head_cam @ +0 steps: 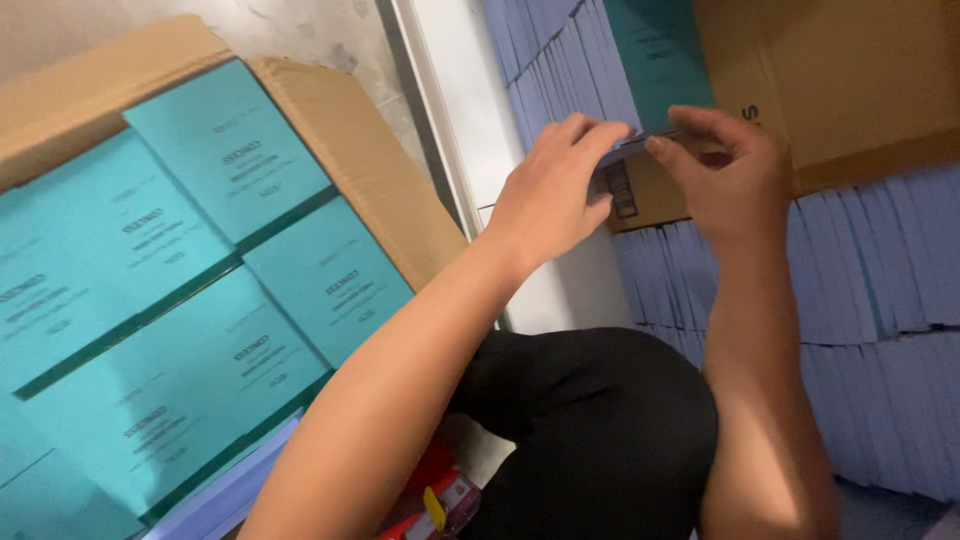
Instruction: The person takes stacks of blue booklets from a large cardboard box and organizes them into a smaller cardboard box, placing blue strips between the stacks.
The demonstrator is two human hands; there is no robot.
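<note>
Fingers of the left hand [548, 195] and right hand [728, 172] pinch a thin, flat, pale-lilac booklet [640, 143] edge-on.

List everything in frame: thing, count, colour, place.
Teal booklets: several stacks, teal covers, filling the open box at left.
Cardboard box: one, brown, left, flap open.
Lavender booklets: many, pale purple spines, stacked at right and top centre.
Second cardboard box: one, brown, upper right, behind the hands.
Thin flat item: one, dark, too blurred to identify, pinched between both hands.
Red and yellow tool: one, bottom centre, partly hidden.
Black trousers: knee, bottom centre.
Left hand: fingertips on the thin item.
Right hand: pinching the same item.
</note>
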